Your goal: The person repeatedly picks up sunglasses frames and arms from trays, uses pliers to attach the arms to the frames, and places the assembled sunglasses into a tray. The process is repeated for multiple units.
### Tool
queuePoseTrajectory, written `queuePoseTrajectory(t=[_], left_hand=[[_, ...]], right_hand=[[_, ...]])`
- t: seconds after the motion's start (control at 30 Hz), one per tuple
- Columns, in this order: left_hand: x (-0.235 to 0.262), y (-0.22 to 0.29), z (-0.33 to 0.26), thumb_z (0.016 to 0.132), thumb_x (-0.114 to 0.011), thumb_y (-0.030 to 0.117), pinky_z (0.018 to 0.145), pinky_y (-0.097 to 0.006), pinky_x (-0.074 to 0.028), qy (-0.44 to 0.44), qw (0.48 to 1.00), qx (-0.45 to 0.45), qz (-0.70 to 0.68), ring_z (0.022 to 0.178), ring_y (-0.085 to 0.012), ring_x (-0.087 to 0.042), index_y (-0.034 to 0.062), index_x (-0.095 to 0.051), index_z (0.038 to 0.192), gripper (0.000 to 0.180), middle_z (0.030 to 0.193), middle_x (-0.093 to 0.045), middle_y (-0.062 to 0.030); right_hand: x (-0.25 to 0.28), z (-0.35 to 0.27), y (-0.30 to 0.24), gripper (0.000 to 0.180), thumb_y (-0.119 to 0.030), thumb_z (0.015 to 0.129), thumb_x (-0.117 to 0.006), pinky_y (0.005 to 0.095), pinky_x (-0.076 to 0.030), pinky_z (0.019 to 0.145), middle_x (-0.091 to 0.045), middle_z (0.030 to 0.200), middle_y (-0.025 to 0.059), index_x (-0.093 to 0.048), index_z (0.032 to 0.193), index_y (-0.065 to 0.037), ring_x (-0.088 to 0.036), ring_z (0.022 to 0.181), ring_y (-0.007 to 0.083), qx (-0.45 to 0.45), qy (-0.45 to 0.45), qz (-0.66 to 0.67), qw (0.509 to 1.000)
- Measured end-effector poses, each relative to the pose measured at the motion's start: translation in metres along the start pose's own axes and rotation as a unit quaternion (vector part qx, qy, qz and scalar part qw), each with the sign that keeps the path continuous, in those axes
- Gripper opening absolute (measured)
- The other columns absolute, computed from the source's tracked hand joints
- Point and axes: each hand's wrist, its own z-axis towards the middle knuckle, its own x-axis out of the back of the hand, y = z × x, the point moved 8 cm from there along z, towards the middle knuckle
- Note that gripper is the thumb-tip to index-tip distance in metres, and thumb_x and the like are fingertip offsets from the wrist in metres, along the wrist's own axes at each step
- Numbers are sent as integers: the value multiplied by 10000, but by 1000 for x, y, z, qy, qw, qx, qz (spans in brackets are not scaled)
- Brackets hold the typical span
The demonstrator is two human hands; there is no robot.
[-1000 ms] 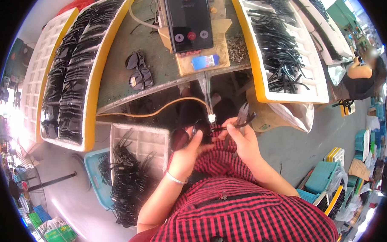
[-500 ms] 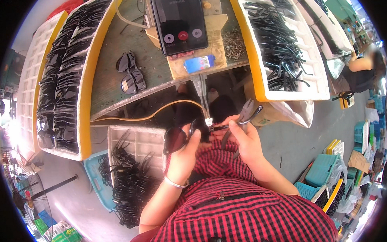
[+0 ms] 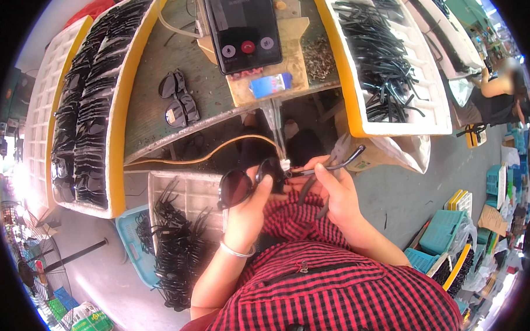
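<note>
Over my lap, my left hand (image 3: 250, 210) is closed on a sunglasses front (image 3: 235, 187) with dark round lenses, thumb pressed near its middle. My right hand (image 3: 339, 197) pinches a black temple arm (image 3: 351, 158), its curved tip pointing up and right. The temple's inner end meets the frame's right side, just below a small whitish tool tip (image 3: 285, 164); whether they are joined is too small to tell. Pliers (image 3: 305, 190) also lie in my right hand, their dark handles showing below the fingers, their jaws mostly hidden.
A bench (image 3: 149, 114) bears finished-looking sunglasses (image 3: 179, 98), a phone (image 3: 246, 35) and a blue packet (image 3: 270, 85). Yellow-edged trays hold sunglasses fronts (image 3: 89, 136) at left and temples (image 3: 384, 62) at right. More temples (image 3: 180, 250) fill a tray beside my left arm. A person (image 3: 499, 93) sits far right.
The sunglasses front has shifted slightly left and tilted with my left hand. In my right hand the plier jaws, visible before above the fingers, have dropped out of sight behind the temple and hand.
</note>
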Motion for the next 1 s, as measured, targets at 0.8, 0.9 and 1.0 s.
queuePoseTrajectory(t=[0.8, 0.9, 1.0], left_hand=[[0, 5, 0, 970, -514, 33, 708, -272, -584, 1, 999, -29, -17, 854, -184, -667, -54, -550, 1207, 255, 1065, -638, -124], [1, 5, 1, 971, -510, 33, 709, -275, -585, -2, 999, -30, -14, 856, -190, -668, -59, -545, 1214, 262, 1064, -637, -130], [0, 5, 0, 971, -510, 32, 710, -276, -586, 1, 999, -27, -23, 857, -197, -670, -67, -539, 1219, 269, 1063, -636, -136]], right_hand=[[8, 1, 5, 241, -234, 986, -543, 403, -544, 862, -645, 1080, 193, -534, 1101, -22, -669, 976, 300, -11, 1, 36, 999], [6, 0, 3, 235, -231, 984, -548, 407, -547, 859, -647, 1080, 197, -532, 1092, -22, -669, 978, 298, -13, 0, 41, 999], [7, 2, 5, 242, -236, 984, -551, 411, -549, 863, -645, 1074, 191, -532, 1096, -22, -669, 977, 296, -16, 2, 42, 999]])
